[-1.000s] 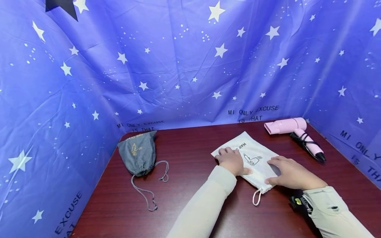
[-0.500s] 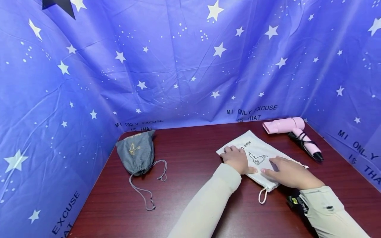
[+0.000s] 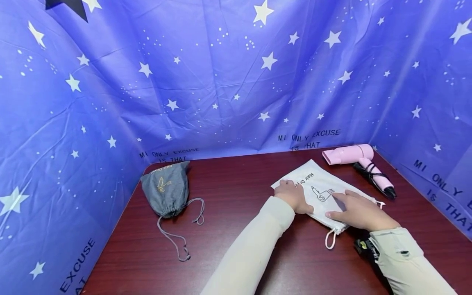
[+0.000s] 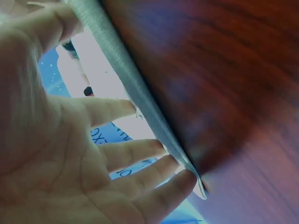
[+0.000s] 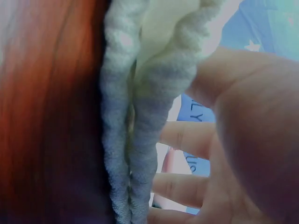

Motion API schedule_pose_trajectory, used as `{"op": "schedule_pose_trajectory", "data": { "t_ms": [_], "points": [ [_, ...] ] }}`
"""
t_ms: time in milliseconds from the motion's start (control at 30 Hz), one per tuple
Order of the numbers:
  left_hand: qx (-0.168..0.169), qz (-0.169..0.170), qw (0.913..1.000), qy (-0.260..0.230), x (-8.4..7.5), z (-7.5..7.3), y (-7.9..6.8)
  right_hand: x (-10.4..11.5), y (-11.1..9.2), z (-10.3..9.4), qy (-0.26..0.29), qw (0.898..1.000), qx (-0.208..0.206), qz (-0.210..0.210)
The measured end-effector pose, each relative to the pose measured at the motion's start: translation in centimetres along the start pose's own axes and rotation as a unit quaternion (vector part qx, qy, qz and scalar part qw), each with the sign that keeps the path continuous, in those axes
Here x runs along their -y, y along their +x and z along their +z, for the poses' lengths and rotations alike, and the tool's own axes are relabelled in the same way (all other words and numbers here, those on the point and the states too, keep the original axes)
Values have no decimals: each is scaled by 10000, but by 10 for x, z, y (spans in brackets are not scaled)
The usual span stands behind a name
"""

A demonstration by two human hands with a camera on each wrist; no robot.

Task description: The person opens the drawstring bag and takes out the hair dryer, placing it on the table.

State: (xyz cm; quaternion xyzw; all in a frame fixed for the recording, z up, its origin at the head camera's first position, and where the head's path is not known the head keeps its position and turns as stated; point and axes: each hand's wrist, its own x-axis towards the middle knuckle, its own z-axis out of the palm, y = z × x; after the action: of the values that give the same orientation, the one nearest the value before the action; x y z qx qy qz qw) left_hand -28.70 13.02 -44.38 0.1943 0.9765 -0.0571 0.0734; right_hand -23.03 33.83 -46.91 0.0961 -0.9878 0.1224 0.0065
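Observation:
A white drawstring bag [image 3: 321, 174] printed with "Hair Dryer" and a dryer outline lies flat on the table. My left hand [image 3: 293, 198] rests along its left edge, and in the left wrist view the nearly straight fingers [image 4: 128, 156] touch the bag's side [image 4: 135, 84]. On the bag's right part lies my right hand [image 3: 363, 209], fingers extended and thumb near the mouth. The right wrist view shows the gathered mouth [image 5: 154, 93] as two ruffled layers with a narrow gap. A white cord loop [image 3: 330, 239] hangs out at the near corner.
A pink hair dryer [image 3: 348, 154] with its black cord [image 3: 368, 174] wrapped at the handle lies at the back right. At left sits a full-looking grey drawstring bag [image 3: 167, 190] with loose cords [image 3: 177, 237]. Blue star-printed curtain [image 3: 217, 73] encloses the dark red table [image 3: 228, 196].
The white bag has slid to the right and turned slightly under both hands. Its second cord end now shows beyond my right hand. The view has shifted a little.

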Motion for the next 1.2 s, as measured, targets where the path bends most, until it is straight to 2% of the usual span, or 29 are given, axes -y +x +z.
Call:
{"op": "schedule_pose_trajectory", "data": {
  "t_ms": [433, 700, 1200],
  "points": [
    [-211, 69, 9997, -38, -1, -1, 6, -22, 1, 0, 241, 9997, -101, -18],
    [-222, 166, 9996, -24, 0, 1, 7, -30, 2, 0, 350, 9993, -101, 1],
    [-195, 135, 9997, -31, -9, 1, 14, -39, 1, -1, 458, 9987, -75, 197]
  ]
}}
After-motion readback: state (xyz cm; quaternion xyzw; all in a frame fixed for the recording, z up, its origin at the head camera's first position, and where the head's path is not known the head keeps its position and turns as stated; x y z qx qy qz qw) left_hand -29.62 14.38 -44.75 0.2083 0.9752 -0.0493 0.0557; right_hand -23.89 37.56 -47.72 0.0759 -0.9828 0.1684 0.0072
